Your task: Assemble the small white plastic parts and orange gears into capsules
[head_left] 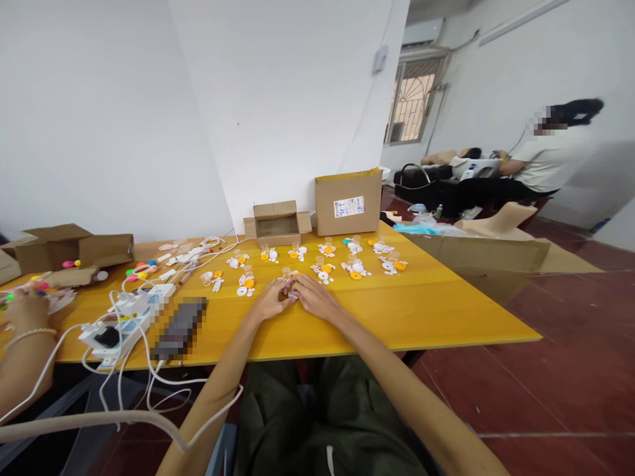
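My left hand (269, 301) and my right hand (313, 295) meet over the table, fingertips pinched together. Between them is something small and pale, mostly hidden by the fingers. Just beyond my fingertips stands a clear plastic cup (286, 272). To the left of my hands lies a small group with an orange round piece (249, 283) and a white disc (242, 291). Similar groups of clear cups, orange rounds and small white pieces are spread in rows, among them an orange ring (356, 275) to the right.
An open cardboard box (275, 228) and a closed carton (348, 205) stand at the back of the yellow table (397, 317). Left are a white power strip (143, 324) with cables and a blurred dark phone-like slab (179, 328). A co-worker's hand (30, 311) works farther left.
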`<state>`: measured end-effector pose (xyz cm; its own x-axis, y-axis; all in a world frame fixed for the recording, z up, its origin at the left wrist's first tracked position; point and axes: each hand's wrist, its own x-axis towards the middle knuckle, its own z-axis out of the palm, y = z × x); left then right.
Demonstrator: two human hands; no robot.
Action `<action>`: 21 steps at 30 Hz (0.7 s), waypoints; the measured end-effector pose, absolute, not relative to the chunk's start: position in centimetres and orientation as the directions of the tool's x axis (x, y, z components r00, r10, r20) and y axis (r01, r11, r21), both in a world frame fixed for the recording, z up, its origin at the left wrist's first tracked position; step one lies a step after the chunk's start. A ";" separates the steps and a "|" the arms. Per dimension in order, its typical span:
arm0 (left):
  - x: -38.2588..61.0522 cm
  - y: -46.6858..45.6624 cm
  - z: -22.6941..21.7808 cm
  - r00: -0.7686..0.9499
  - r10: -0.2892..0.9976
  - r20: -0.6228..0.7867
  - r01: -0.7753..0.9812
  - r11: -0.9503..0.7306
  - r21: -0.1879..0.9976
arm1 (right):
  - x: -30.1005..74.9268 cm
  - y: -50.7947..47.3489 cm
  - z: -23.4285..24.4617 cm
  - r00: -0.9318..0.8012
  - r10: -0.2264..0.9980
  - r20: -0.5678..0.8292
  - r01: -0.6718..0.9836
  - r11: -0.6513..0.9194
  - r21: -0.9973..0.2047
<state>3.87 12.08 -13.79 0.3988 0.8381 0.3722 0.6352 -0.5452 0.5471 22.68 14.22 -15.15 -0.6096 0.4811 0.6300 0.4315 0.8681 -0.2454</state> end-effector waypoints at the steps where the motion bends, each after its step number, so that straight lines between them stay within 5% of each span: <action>1: 3.9 12.1 -13.8 0.398 0.838 0.374 0.634 -0.546 0.548 | 22.7 14.3 -15.2 -0.609 0.481 0.631 0.429 0.868 -0.248; 13: 3.9 11.9 -13.6 0.388 0.842 0.373 0.630 -0.538 0.560 | 22.5 14.2 -15.0 -0.574 0.491 0.655 0.429 0.862 -0.269; 21: 4.0 11.8 -13.5 0.389 0.852 0.351 0.633 -0.524 0.570 | 22.8 15.6 -16.2 -0.372 0.646 0.667 0.653 0.692 -0.306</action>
